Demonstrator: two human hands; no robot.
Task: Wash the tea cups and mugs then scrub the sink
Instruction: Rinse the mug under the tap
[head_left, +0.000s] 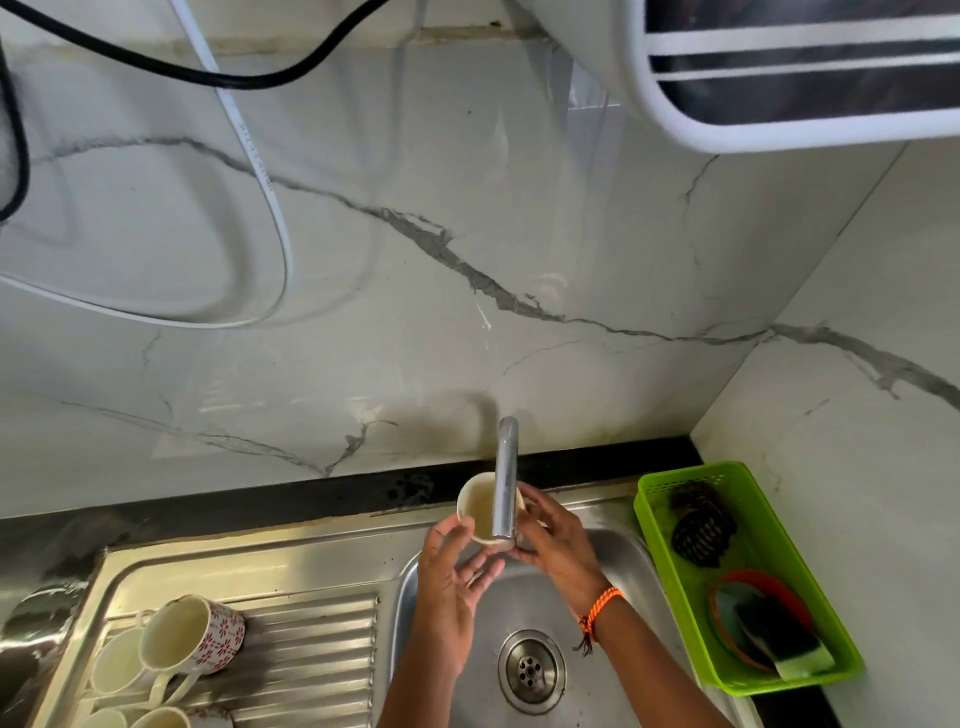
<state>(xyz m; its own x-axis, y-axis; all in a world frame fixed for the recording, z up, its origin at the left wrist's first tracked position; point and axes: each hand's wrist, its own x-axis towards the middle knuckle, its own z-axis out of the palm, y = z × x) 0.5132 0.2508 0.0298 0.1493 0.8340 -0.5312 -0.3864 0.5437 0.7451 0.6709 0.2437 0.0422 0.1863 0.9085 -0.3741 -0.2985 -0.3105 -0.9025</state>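
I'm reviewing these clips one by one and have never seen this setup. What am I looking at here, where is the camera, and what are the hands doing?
There is no machine: a person wears a wide-angle camera on the head, looking forward and down, so the walls bend. The left hand and right hand together hold a pale cup under the tap, above the steel sink. Whether water is running is hard to tell. On the draining board to the left lie several mugs, one with a red flower pattern. To the right, a green basket holds a dark scrubber and a sponge.
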